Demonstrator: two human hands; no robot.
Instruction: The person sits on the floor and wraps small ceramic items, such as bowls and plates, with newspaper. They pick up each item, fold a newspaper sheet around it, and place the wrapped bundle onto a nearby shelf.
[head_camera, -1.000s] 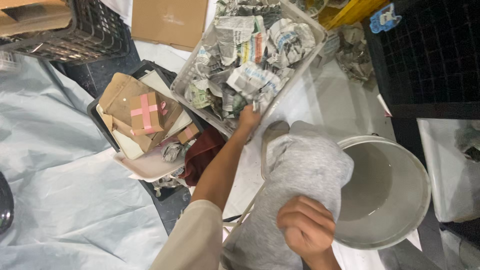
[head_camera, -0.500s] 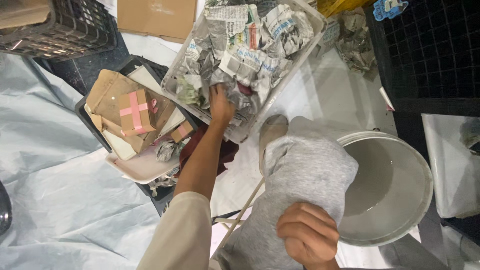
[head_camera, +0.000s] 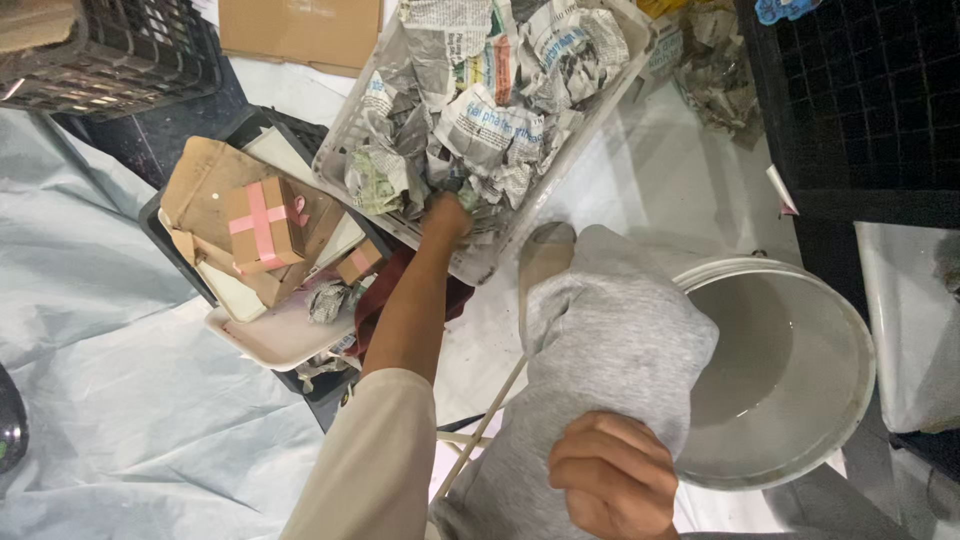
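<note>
Crumpled newspaper (head_camera: 490, 125) is gripped by the left hand (head_camera: 447, 215) inside one white basket (head_camera: 520, 235) angled up-right, while the right hand (head_camera: 612, 485) is fisted on the knee.

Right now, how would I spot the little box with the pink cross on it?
Start at the pale plastic basket full of crumpled newspaper, where the left hand digs in. Just left of it sits a dark tray stacked with cardboard. On top lies the small brown box, the only one with pink tape crossed over its lid.
</note>
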